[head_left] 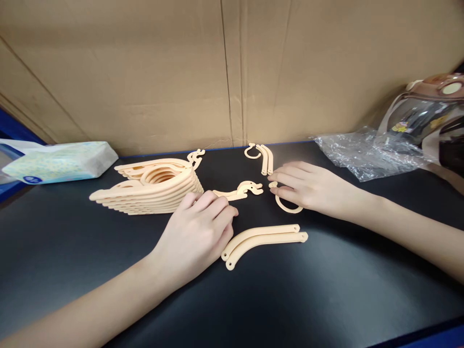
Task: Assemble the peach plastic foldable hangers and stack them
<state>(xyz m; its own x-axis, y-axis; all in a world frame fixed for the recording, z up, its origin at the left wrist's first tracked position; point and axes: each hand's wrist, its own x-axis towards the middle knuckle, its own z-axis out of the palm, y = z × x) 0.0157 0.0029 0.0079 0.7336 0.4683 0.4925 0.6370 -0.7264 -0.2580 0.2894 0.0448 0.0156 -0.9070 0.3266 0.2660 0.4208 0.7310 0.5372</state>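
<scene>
My left hand [205,224] is curled, knuckles up, between a stack of beige plastic hanger pieces [155,198] and two curved hanger arms [268,239]. Its fingertips are mostly hidden, so I cannot make out what they hold. Just behind its fingers lie beige hanger parts with notched ends [250,187], partly covered by the hand. On the right, my right hand [308,186] has its fingers on the straight end of a beige hanger hook [290,210]; its thumb is out of sight. The hook's round part shows beneath the hand.
Farther back are another hook [253,156] with curved arms [267,159] and small notched pieces [196,157]. A tissue pack [61,162] lies left. Crumpled clear plastic [369,152] and a strapped bottle [416,116] are right. Cardboard [163,72] stands behind the black table [326,299].
</scene>
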